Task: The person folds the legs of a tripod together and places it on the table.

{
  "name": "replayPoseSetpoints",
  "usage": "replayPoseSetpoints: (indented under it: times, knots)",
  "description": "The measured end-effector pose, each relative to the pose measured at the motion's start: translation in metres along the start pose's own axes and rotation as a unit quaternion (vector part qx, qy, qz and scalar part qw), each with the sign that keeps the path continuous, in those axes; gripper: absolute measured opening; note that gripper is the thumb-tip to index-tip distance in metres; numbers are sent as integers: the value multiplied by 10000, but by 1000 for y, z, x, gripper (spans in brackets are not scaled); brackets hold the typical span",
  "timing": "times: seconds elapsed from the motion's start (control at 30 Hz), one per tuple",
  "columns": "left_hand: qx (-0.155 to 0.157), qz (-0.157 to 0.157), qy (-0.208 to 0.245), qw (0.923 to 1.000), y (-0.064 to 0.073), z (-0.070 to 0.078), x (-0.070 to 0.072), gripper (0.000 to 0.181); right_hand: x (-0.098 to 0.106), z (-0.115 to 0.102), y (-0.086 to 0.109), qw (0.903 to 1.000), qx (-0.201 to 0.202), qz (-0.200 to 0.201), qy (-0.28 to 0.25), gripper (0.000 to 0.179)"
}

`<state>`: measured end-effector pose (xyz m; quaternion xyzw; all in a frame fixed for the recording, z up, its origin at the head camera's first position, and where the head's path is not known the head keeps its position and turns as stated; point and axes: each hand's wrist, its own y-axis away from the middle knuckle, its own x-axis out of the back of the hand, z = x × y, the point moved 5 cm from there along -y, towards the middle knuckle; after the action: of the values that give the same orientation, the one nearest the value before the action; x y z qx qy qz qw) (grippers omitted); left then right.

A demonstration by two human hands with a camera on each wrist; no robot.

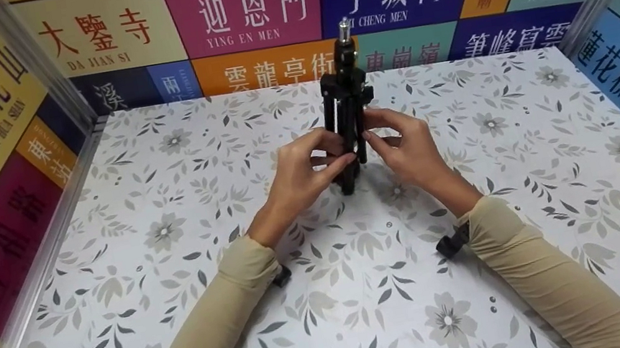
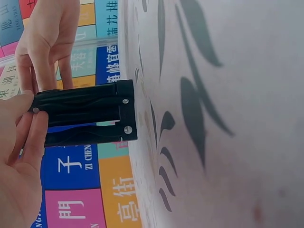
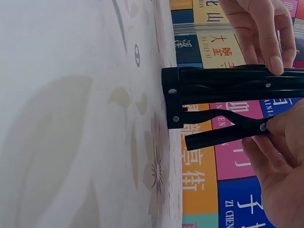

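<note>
A black folding light stand [image 1: 344, 96] with a silver tip stands upright on the patterned table, its legs folded close to the column. My left hand [image 1: 302, 166] holds the left side of the legs low down, thumb laid along one leg [image 3: 223, 85]. On the other side, my right hand [image 1: 408, 142] pinches a leg [image 3: 204, 137] between thumb and fingers. This leg sits slightly apart from the rest at its lower end in the right wrist view. Riveted brackets [image 2: 126, 111] join the struts near the bottom. My fingers hide part of the legs.
A white tabletop with grey flowers and leaves [image 1: 371, 315] spreads around the stand. Colourful panels with Chinese lettering [image 1: 251, 10] rise behind and at both sides. Clear edge strips [image 1: 54, 242] line the corners. Black wrist devices [image 1: 453, 244] sit under both sleeves.
</note>
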<state>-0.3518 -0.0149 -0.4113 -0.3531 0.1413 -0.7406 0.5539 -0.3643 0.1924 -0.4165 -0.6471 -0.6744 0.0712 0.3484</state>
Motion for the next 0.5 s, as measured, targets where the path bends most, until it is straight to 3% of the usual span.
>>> replayPoseSetpoints:
  times: [0.5]
  knots:
    - [-9, 6, -334, 9994, 1, 4, 1, 17, 0, 0, 1, 9998, -90, 1, -150, 34]
